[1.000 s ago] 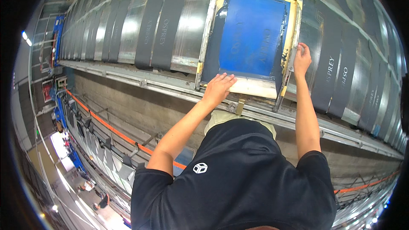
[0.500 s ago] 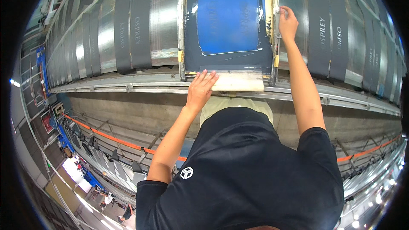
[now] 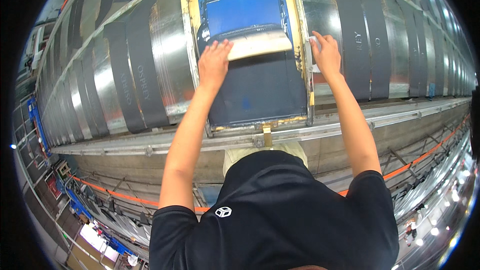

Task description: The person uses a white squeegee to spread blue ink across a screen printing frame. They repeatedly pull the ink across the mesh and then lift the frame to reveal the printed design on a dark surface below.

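Note:
Across the upper middle lies a screen printing frame with yellow tape along its inner edges. A pale wooden squeegee rests crosswise on its mesh, tilted slightly. My left hand grips the squeegee's left end, fingers on top. Dark ink coats the mesh on the near side, and a wet ridge of it sits along the squeegee's far edge. Past that, the mesh shows blue. At the frame's right side, my right hand has its fingers curled onto the metal edge; the fingertips partly hide a small pale fitting.
Long printing tables carry rows of dark fabric pieces on shiny metal at both sides. A metal rail runs along the near table edge. Behind me stand racks with an orange bar. A person is far off at lower right.
My left hand has pushed the squeegee away from the frame's near end to beyond its middle, leaving dark ink over the near mesh. My right hand stays by the frame's right side.

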